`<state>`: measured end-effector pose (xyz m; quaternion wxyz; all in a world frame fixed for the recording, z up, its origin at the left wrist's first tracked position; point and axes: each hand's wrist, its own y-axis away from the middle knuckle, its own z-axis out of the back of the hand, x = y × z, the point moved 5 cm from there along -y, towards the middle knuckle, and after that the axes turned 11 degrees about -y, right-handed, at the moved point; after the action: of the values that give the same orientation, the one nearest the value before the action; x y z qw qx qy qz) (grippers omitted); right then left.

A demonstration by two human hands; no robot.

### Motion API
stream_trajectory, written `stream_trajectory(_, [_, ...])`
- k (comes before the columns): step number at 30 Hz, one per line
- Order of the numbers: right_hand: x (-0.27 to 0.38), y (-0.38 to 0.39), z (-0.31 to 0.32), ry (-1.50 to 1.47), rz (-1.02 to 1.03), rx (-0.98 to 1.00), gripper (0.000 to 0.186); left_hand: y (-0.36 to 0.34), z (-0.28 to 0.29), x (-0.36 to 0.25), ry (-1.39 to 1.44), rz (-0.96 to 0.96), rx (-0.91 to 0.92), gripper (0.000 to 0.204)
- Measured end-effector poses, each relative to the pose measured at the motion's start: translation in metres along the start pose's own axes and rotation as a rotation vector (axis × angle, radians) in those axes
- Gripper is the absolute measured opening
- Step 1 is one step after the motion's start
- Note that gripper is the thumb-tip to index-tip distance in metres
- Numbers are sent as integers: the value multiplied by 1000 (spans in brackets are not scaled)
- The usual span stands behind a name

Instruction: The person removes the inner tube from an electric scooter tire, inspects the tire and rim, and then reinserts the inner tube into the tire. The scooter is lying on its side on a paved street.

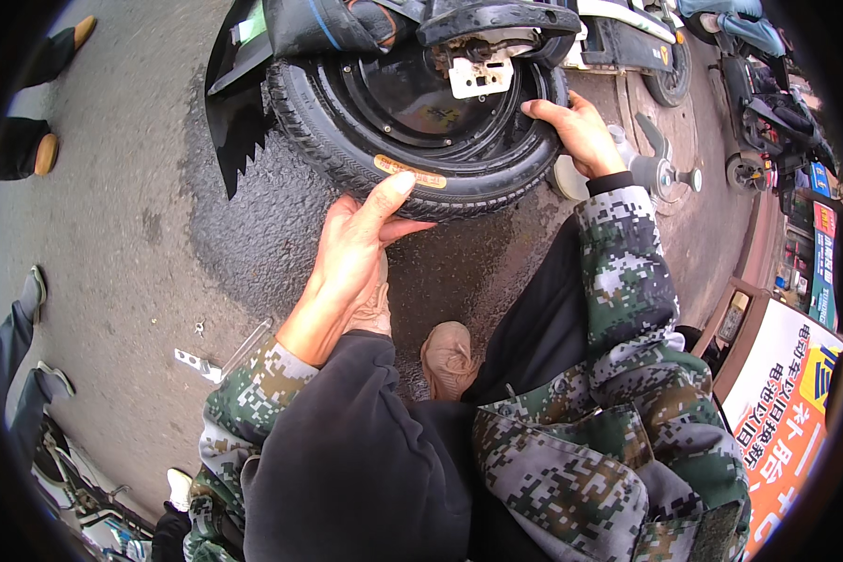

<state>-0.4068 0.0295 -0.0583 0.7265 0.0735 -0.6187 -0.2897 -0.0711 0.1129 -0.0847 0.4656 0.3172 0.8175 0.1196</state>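
A black tire (pixel 307 131) sits around a dark wheel hub (pixel 393 98) in front of me, with an orange-yellow label (pixel 409 171) on its sidewall. My left hand (pixel 351 245) grips the tire's near edge, thumb on the sidewall beside the label and fingers underneath. On the right side of the tire, my right hand (pixel 581 131) is closed around it, its thumb reaching over toward the rim and its other fingers partly hidden. Above the hub shows a pale metal bracket (pixel 480 78). A torn-looking black mudguard (pixel 227 117) hangs at the wheel's left.
A perforated metal strip (pixel 195 362) lies on the ground at left near a thin metal rod (pixel 248 347). A metal fixture with a handle (pixel 665 173) stands right of the wheel. Other people's shoes (pixel 47 155) show at left. A printed signboard (pixel 768 421) leans at right, below parked scooters (pixel 768 112).
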Motion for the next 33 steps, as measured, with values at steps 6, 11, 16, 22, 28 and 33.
stream_trajectory(6, [9, 4, -2, -11, 32, 2, 40, -1, 0, 1, 11, 7, 5, 55])
stream_trajectory(11, [9, 6, -3, -46, 75, -10, 36, -1, 1, 3, 17, 11, -2, 57])
stream_trajectory(16, [7, 4, -3, -34, 93, 7, 34, 0, 0, 3, 18, 24, -22, 58])
stream_trajectory(22, [4, 3, -1, 24, 95, -1, 34, -1, 3, 5, -15, 15, -12, 57])
stream_trajectory(28, [-12, -2, 4, 190, 23, -7, 83, -7, 15, 15, -101, -20, 33, 54])
stream_trajectory(33, [-15, -38, 3, -184, -8, 139, 72, -15, 29, 33, -150, -34, 36, 52])
